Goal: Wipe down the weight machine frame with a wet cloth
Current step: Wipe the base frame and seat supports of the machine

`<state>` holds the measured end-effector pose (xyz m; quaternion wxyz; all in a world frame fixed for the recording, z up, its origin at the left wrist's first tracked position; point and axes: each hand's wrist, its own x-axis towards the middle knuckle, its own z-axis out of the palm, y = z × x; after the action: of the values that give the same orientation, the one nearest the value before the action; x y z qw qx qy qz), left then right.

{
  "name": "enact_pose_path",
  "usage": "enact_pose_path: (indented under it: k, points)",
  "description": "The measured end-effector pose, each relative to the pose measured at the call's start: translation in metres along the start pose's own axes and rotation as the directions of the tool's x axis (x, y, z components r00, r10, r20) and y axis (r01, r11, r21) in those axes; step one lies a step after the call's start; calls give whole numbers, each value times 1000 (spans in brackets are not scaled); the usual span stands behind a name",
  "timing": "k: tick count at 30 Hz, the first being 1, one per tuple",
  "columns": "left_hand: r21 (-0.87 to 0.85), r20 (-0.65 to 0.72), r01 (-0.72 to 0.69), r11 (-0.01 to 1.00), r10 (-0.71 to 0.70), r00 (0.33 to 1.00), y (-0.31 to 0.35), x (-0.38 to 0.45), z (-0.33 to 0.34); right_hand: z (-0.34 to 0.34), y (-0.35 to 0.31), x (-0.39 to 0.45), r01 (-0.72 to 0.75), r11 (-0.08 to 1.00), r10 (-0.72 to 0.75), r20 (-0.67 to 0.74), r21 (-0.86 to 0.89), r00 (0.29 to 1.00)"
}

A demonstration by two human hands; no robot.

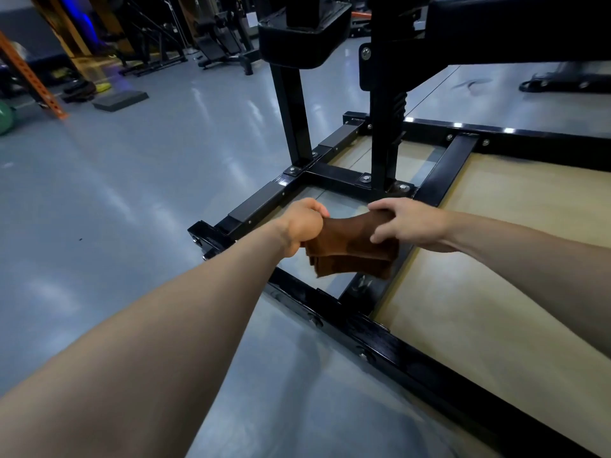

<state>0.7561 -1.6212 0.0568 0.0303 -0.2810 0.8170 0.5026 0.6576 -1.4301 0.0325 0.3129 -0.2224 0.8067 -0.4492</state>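
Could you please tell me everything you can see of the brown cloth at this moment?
The brown cloth looks like soft fabric folded into several layers, its stacked edges hanging down. It is held in the air above the black frame, apart from it. The left hand grips its left end; the right hand grips its right. Wetness cannot be told.

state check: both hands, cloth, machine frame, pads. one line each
left hand: gripping the left end of the cloth
right hand: fingers curled over the cloth's right end
brown cloth: folded, held between both hands above the base, not on the frame; wetness can't be told
weight machine frame: black, upright, bolted together, standing on the floor
black pads: mounted on top of the uprights
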Motion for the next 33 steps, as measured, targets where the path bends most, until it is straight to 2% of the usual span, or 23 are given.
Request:
enact_pose_path:
  k: [1,2,3,5,6,8,12,14,16,18,20,23,28,33]
  points:
    - [7,4,-1,1000,1,1000,-1,1,0,2,-1,-1,30,966,-29,7,-257,1000]
    - [-1,32,15,1000,-15,999,-3,3,-1,4,-1,-2,64,904,-71,-1,-422,997]
    - [-10,96,24,1000,-23,995,-3,3,-2,6,0,-2,98,861,-122,-16,-499,992]
    - [45,269,19,999,-30,963,-3,2,-7,5,2,-1,164,849,-219,-52,-503,974]
    - [95,309,6,995,-35,950,-4,3,-9,3,2,-1,190,863,-247,-64,-468,967]
    - [191,303,-38,981,-22,953,-5,1,-11,-3,-1,-4,204,883,-263,-87,-424,961]
    - [270,273,-113,956,36,961,-11,0,-15,-7,-6,-11,143,960,-181,-147,-240,972]
    - [197,285,-60,979,1,958,-14,0,-18,-8,-5,-12,86,995,-93,-163,-50,982]
    - [2,282,22,1000,-22,959,-13,-1,-19,-6,-7,-13,18,978,9,-128,207,992]
    - [-149,279,74,986,-30,960,-12,1,-17,-3,-8,-11,-53,900,85,-55,433,995]
    - [-170,279,80,982,-30,960,-13,-1,-15,0,-8,-8,-117,817,117,35,565,992]
    - [-147,279,81,986,-37,960,-14,-6,-14,-1,-6,-6,-168,807,124,115,566,986]
    - [-121,323,132,984,-86,942,-16,-8,-17,-2,-5,-10,-171,835,136,106,522,985]
    - [-21,315,19,1000,-11,949,-19,-6,-16,0,-13,-19,-200,814,160,120,545,980]
